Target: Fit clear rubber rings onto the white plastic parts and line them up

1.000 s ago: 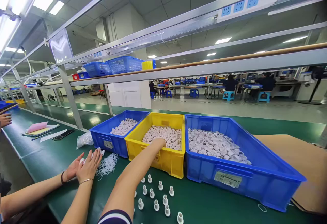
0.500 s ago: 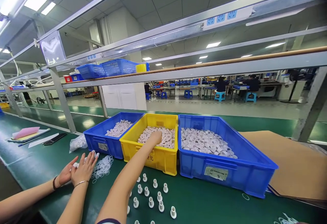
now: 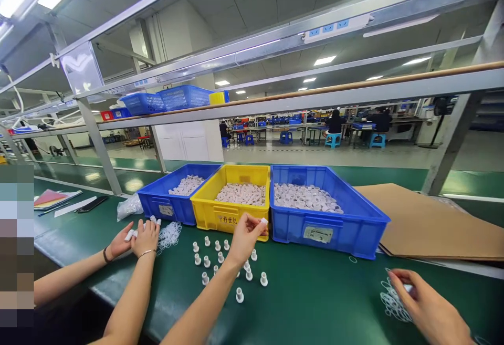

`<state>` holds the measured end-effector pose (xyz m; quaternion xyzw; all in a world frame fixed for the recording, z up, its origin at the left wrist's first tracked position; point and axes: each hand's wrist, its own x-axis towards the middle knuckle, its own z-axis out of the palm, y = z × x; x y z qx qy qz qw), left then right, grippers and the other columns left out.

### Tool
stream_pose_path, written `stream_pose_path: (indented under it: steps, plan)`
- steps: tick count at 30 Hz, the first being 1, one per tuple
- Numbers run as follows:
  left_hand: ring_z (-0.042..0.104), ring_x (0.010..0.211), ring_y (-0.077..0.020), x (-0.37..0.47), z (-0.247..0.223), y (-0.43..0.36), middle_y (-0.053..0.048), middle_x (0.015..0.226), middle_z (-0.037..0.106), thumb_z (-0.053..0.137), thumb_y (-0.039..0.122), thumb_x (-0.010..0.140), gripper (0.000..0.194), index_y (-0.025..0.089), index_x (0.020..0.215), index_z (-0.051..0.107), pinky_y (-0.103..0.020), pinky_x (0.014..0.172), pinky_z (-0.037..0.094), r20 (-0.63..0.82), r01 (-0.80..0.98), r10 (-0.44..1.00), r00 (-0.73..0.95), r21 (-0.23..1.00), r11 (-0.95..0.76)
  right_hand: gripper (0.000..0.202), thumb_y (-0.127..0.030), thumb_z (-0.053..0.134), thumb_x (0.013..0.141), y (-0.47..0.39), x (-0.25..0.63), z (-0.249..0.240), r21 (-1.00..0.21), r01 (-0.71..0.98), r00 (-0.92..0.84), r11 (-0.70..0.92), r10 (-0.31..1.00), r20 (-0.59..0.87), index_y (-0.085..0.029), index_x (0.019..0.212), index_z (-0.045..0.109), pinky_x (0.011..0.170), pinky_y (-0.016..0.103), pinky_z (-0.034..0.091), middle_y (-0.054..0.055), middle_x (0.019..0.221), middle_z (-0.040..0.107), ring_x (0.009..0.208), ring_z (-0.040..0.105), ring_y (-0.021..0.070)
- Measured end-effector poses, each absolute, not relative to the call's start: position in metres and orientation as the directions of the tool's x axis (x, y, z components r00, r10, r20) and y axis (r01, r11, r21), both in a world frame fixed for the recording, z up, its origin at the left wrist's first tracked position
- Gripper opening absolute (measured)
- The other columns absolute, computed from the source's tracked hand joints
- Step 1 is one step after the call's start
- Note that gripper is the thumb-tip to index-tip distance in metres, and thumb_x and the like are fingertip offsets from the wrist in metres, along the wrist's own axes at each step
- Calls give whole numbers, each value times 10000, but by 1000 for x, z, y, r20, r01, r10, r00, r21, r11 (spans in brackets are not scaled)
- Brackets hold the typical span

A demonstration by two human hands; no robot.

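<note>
My left hand (image 3: pixel 247 237) is closed, pinching a small white plastic part (image 3: pixel 263 221) in front of the yellow bin (image 3: pixel 208 218). At the right, my right hand (image 3: pixel 431 305) has its fingers curled round a white plastic piece (image 3: pixel 408 288), mostly hidden. Its fingertips are at a pile of thin clear rings (image 3: pixel 391 303), and one ring seems to be at the tips. Several white flanged tubes (image 3: pixel 240 295) stand upright on the green table (image 3: pixel 315 292), some behind my left forearm. Small pale parts (image 3: pixel 242 194) fill the bottom of the yellow bin.
Left of me, a co-worker's hands (image 3: pixel 144 237) hold white parts beside another ring pile (image 3: pixel 169 234). Blue bins (image 3: pixel 291 230) flank the yellow one, holding white parts. Cardboard (image 3: pixel 429 224) lies at right. A loose ring (image 3: pixel 353 260) is near the right bin. A shelf (image 3: pixel 275 104) crosses above.
My left hand has come out of the yellow bin toward me, now with a small white part. My right hand has come into view over the ring pile. The camera view has shifted.
</note>
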<state>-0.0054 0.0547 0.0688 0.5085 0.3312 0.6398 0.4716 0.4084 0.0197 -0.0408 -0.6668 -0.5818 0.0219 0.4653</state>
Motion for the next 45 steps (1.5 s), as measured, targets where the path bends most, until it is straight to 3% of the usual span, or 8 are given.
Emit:
stream_pose_path:
  steps: [4,7,10,19,24,29,36,45]
  plan:
    - [673,805,-153,11,56,30,-36,879,647,808,447,749,393,168,892,572,-321,819,568,270,-285,962,23,924,-253,455,-685,493,841,8,357,-13,-682,716,217,147,882,419,-264,833,666,514,362,470,68,679,666,561,630,257]
    - [671,850,-164,16,39,12,-57,956,640,774,450,787,420,151,1048,635,-327,832,567,217,-286,969,120,942,-176,439,-667,526,856,1,311,8,-771,591,118,238,919,375,-254,812,669,551,318,475,29,660,633,595,599,221]
    - [664,805,-161,38,16,6,-62,945,643,733,477,819,422,142,1064,657,-334,794,575,158,-282,963,216,955,-93,438,-633,497,915,-2,272,17,-835,444,-19,325,935,354,-253,778,665,583,303,469,9,643,591,615,560,210]
    - [692,858,-198,72,-32,5,-70,949,672,721,433,843,398,180,1137,630,-355,822,576,120,-269,921,371,963,-17,252,-541,595,910,1,242,-22,-956,146,-158,253,960,230,-300,850,638,674,315,493,-10,781,598,726,566,224]
    - [677,771,-176,69,-28,4,-66,894,694,694,446,856,314,171,1008,700,-328,753,581,98,-136,940,327,989,-55,321,-510,518,974,-5,242,-21,-912,287,-211,294,948,239,-240,839,626,642,274,447,1,775,585,695,532,181]
    - [685,728,-183,65,-27,7,-51,815,670,772,462,780,397,146,1002,679,-329,688,594,23,-272,961,275,961,55,319,-467,463,1014,-7,245,-16,-804,458,-261,379,922,285,-242,860,629,608,264,384,-8,781,552,655,483,156]
    - [689,672,-171,61,-25,5,-66,804,683,803,443,759,399,132,917,608,-306,638,578,-1,-388,943,334,911,139,362,-493,434,1023,-5,241,-26,-829,442,-208,342,938,276,-232,817,575,615,261,377,-17,769,565,669,492,153]
    - [646,630,-130,37,-8,-21,-89,841,705,761,394,814,343,147,932,554,-255,588,522,14,-450,926,376,877,170,391,-541,434,1002,-5,239,-36,-811,474,-334,342,922,193,-234,819,592,580,258,348,-24,723,542,640,453,154]
